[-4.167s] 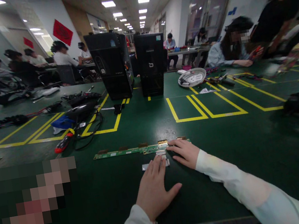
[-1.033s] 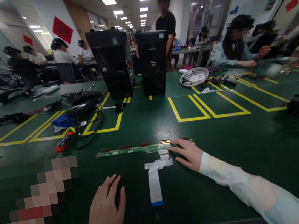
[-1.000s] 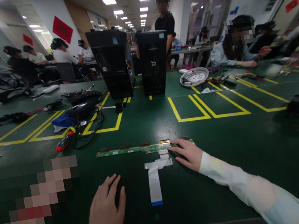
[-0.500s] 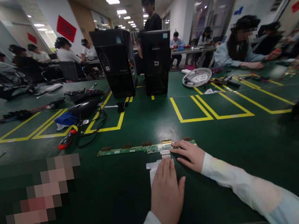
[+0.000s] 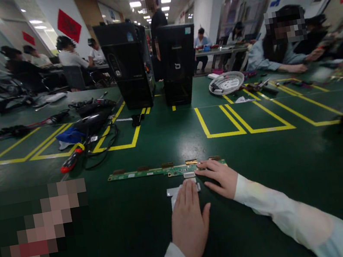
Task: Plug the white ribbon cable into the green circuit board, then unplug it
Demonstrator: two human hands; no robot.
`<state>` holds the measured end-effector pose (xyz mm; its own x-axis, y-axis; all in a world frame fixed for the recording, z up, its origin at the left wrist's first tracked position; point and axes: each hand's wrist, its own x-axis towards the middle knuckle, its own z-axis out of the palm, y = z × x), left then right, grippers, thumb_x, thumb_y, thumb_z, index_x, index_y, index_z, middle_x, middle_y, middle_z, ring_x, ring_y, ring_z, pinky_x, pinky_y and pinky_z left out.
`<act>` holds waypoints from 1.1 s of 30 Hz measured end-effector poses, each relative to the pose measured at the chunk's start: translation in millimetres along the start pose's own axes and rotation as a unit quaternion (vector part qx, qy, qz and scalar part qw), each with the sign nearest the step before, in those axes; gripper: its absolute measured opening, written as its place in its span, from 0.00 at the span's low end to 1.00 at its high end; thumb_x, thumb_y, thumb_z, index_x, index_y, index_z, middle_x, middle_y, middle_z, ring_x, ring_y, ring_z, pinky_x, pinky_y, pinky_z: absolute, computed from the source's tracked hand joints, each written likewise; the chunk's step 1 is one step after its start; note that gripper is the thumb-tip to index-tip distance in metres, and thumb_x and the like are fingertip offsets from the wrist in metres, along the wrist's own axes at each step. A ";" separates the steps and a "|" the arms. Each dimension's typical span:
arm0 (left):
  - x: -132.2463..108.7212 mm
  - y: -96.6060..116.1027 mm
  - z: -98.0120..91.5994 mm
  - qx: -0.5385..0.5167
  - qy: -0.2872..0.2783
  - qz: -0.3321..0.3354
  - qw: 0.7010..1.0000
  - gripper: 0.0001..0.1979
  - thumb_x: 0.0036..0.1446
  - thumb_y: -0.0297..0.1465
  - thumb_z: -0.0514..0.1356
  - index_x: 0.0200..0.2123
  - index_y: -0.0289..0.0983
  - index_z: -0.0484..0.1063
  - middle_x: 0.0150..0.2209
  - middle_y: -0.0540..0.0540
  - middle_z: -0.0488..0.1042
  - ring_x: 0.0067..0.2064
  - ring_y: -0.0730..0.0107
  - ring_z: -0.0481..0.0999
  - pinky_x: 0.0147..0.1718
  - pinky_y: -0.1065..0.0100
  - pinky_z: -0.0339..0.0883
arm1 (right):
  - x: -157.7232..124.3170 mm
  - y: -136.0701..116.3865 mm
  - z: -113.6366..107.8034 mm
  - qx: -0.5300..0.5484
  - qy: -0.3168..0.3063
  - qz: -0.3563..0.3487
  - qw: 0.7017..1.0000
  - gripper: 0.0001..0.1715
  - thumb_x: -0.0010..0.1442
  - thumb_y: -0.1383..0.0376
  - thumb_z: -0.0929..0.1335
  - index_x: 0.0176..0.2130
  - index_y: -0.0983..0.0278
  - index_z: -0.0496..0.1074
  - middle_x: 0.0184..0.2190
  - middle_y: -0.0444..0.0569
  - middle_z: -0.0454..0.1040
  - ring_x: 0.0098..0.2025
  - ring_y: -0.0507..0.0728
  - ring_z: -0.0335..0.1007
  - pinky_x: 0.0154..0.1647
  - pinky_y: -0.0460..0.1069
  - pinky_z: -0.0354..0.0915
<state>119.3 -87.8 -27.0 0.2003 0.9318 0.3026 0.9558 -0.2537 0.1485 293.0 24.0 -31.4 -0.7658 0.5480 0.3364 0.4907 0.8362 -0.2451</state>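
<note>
A long, narrow green circuit board (image 5: 148,173) lies across the table in front of me, with several copper-coloured tabs along its far edge. My right hand (image 5: 217,178) rests on the board's right part, fingers stretched out and spread. A white ribbon cable (image 5: 174,200) runs toward me from the connector (image 5: 189,175) at the board's near edge. My left hand (image 5: 190,224) lies flat over this cable, fingers straight and thumb apart, fingertips just short of the connector. Most of the cable is hidden beneath the left hand.
Two black computer towers (image 5: 125,68) stand at the back of the green table (image 5: 137,239). A red-handled screwdriver (image 5: 72,159) and a black tool with a cord (image 5: 95,126) lie left. A white basket (image 5: 227,83) sits at the right, near a person in light blue (image 5: 267,60).
My view has tilted down and shifted slightly. Both hands keep their places on the cable and the board. The standing person behind the towers has moved left.
</note>
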 end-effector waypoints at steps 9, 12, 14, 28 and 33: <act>7.2 -18.5 -14.9 -0.003 -0.086 0.054 0.995 0.29 0.62 0.39 0.53 0.60 0.26 0.58 0.62 0.33 0.61 0.62 0.54 0.60 0.59 0.54 0.59 | -0.2 -0.9 -0.2 0.003 0.000 0.002 1.000 0.23 0.62 0.63 0.61 0.57 0.63 0.65 0.56 0.56 0.65 0.60 0.62 0.57 0.59 0.62 0.57; 9.4 -23.8 -18.0 -0.002 -0.099 0.070 0.993 0.29 0.62 0.39 0.52 0.61 0.26 0.57 0.62 0.34 0.60 0.63 0.55 0.60 0.59 0.53 0.58 | -0.2 -0.7 -0.4 0.005 0.000 0.000 1.000 0.23 0.63 0.63 0.61 0.57 0.63 0.65 0.57 0.56 0.65 0.60 0.61 0.56 0.60 0.62 0.56; 9.9 -26.0 -19.1 -0.002 -0.101 0.076 0.992 0.29 0.62 0.39 0.52 0.61 0.26 0.57 0.62 0.34 0.60 0.63 0.55 0.59 0.59 0.53 0.58 | -0.2 -0.4 -0.5 0.007 0.000 -0.002 1.000 0.23 0.63 0.63 0.61 0.57 0.64 0.65 0.57 0.56 0.65 0.60 0.61 0.56 0.60 0.62 0.56; 10.0 -28.2 -17.3 -0.026 -0.094 0.070 0.993 0.29 0.62 0.40 0.52 0.61 0.28 0.56 0.62 0.34 0.61 0.63 0.54 0.60 0.59 0.53 0.59 | 0.2 -2.3 0.3 0.000 0.006 0.000 1.000 0.23 0.62 0.64 0.61 0.56 0.63 0.65 0.56 0.56 0.65 0.59 0.61 0.57 0.59 0.62 0.58; 12.1 -35.3 -20.6 -0.034 -0.113 0.087 0.989 0.27 0.63 0.38 0.52 0.61 0.30 0.56 0.62 0.36 0.61 0.63 0.56 0.59 0.59 0.54 0.58 | -0.9 -0.3 -0.2 0.016 0.001 -0.002 1.000 0.24 0.62 0.64 0.62 0.57 0.63 0.65 0.57 0.56 0.64 0.60 0.61 0.55 0.60 0.62 0.56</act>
<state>83.6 -72.9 -9.2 0.4108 0.9049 0.1112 0.8876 -0.4248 0.1780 293.6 23.2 -31.5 -0.7665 0.5450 0.3398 0.4741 0.8371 -0.2730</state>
